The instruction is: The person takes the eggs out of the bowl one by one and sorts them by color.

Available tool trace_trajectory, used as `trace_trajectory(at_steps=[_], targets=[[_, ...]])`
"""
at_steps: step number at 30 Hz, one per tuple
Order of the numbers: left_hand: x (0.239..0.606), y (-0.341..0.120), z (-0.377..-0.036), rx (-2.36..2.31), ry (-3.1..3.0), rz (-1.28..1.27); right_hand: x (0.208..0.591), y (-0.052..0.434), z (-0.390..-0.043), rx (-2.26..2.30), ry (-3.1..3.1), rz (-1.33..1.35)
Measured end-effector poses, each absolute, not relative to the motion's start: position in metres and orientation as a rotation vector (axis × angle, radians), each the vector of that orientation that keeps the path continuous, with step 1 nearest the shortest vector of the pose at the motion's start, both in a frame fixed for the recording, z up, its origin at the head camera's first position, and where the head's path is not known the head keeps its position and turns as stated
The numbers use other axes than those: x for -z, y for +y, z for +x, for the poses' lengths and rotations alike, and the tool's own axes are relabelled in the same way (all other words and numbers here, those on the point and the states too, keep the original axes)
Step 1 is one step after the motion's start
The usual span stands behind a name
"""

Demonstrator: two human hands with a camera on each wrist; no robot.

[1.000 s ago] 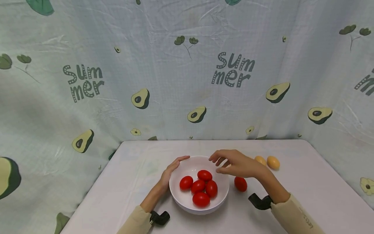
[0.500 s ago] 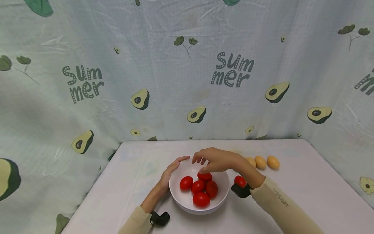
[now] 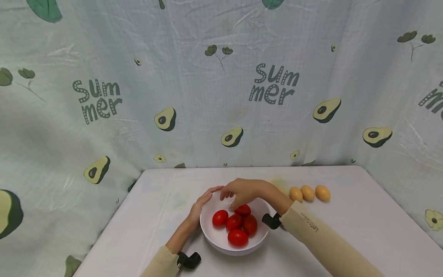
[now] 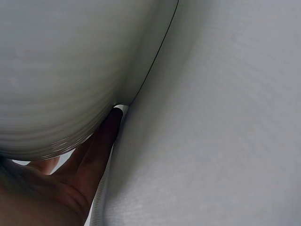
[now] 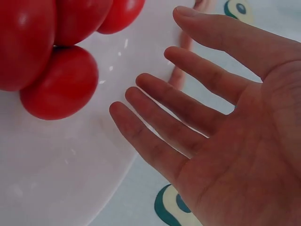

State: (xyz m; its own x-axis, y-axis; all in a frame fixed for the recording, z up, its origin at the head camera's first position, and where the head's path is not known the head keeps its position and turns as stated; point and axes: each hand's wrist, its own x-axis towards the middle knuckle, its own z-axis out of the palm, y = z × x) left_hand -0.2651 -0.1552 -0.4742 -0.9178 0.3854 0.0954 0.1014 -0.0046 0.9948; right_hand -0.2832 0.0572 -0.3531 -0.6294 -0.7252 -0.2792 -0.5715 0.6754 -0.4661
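White bowl (image 3: 214,234), one, on the tabletop (image 3: 166,200); outer wall touched by the left grip (image 3: 200,203), its fingers laid straight along the side. Right grip (image 3: 239,193): fingers spread, above the bowl's far part, fingertips near those of the left grip. Red ovoids (image 3: 234,222), five, inside the bowl, beside and below the right grip. Yellow ovoids (image 3: 307,193), three, in a row to the right grip's right, well apart from its fingers.
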Motion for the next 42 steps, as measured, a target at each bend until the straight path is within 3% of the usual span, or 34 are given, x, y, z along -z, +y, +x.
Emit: trace_trajectory(at_steps=[42], targets=[[0.476, -0.158, -0.267, -1.995, 2.042, 0.614, 0.375, 0.044, -0.299, 0.421, 2.293, -0.605]])
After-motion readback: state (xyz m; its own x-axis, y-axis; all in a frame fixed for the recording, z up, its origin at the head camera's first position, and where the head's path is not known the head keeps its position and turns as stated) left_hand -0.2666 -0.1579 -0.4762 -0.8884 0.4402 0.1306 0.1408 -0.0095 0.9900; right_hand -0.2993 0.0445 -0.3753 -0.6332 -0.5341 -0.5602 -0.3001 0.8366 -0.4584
